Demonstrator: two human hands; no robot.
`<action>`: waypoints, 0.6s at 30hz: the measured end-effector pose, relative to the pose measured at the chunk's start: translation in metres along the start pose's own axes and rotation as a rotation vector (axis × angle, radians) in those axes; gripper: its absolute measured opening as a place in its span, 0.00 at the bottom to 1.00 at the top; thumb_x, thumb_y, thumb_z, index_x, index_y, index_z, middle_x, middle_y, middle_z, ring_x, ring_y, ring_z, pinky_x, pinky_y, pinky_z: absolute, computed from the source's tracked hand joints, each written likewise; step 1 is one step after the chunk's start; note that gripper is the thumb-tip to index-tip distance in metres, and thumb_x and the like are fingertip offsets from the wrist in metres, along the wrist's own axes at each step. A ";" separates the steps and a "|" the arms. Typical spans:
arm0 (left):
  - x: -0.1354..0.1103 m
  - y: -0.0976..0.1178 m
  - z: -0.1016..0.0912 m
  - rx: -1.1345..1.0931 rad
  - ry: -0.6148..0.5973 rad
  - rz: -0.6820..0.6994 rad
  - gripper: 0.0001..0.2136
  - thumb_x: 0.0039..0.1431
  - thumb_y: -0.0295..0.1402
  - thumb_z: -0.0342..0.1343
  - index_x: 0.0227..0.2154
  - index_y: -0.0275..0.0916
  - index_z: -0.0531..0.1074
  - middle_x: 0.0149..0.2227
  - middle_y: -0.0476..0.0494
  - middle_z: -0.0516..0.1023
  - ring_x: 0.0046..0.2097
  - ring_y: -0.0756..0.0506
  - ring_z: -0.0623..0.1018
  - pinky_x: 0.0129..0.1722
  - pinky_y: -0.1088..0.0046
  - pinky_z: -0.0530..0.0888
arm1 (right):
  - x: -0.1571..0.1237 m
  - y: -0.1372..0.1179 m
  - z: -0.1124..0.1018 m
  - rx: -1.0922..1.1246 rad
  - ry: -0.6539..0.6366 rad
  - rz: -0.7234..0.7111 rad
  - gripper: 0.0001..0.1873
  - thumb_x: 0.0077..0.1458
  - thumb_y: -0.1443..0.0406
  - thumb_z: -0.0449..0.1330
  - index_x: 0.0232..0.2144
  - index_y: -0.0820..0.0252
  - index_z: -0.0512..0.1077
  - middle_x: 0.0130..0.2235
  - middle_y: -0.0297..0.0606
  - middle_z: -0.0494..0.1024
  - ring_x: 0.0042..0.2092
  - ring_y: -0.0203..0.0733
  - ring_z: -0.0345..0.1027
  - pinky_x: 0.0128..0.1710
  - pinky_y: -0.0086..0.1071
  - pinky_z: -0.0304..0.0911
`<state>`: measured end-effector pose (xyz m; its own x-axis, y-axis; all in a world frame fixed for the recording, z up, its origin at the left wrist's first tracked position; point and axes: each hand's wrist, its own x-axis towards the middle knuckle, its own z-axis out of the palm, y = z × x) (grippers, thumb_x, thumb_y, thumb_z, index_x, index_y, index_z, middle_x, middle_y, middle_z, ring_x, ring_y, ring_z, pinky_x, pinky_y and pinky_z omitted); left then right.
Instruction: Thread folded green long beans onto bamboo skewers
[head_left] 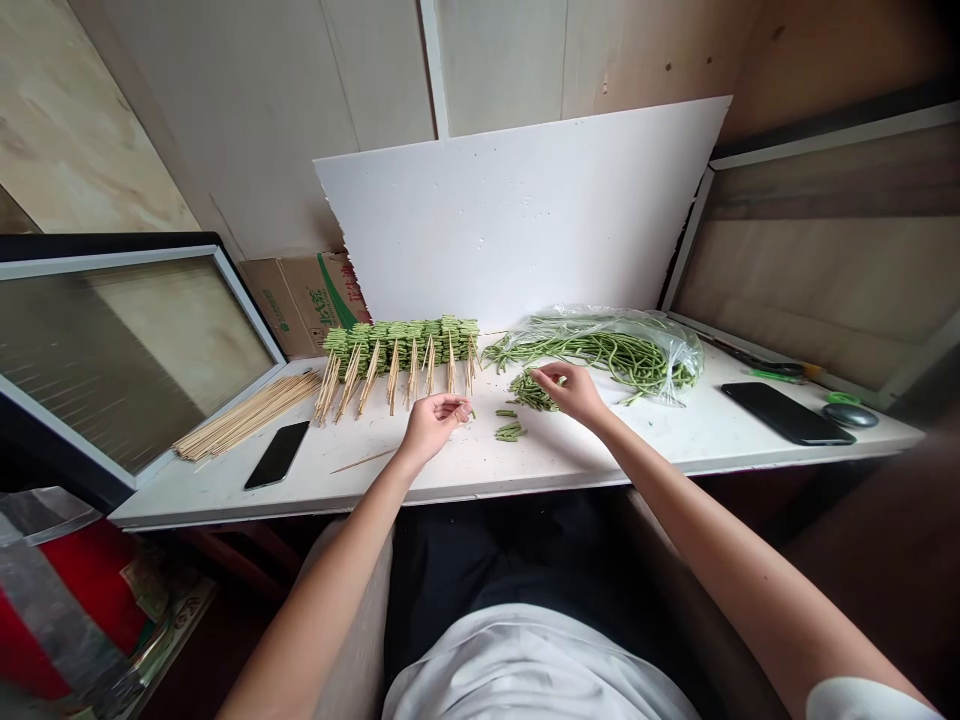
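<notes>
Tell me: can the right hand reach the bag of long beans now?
Probably yes: the right hand is just short of the plastic bag of long beans, with nothing standing between them.

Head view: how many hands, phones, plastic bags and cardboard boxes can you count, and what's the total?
Hands: 2 (left hand, right hand)
Black smartphones: 2 (left phone, right phone)
Clear plastic bags: 1
Cardboard boxes: 1
Total: 6
</notes>
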<state>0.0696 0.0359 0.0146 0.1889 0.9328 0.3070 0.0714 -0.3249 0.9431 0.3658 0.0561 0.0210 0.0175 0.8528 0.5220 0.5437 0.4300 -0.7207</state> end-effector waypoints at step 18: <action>-0.005 0.021 -0.010 0.044 -0.219 -0.017 0.23 0.53 0.46 0.74 0.47 0.35 0.83 0.43 0.33 0.86 0.43 0.39 0.85 0.47 0.61 0.80 | -0.031 -0.067 0.036 0.283 -0.316 -0.098 0.22 0.53 0.46 0.71 0.38 0.57 0.86 0.39 0.45 0.87 0.36 0.47 0.79 0.33 0.36 0.72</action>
<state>0.0607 0.0256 0.0343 0.3947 0.8837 0.2516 0.1180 -0.3203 0.9399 0.2989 0.0110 0.0368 -0.3044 0.8340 0.4602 0.2783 0.5399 -0.7944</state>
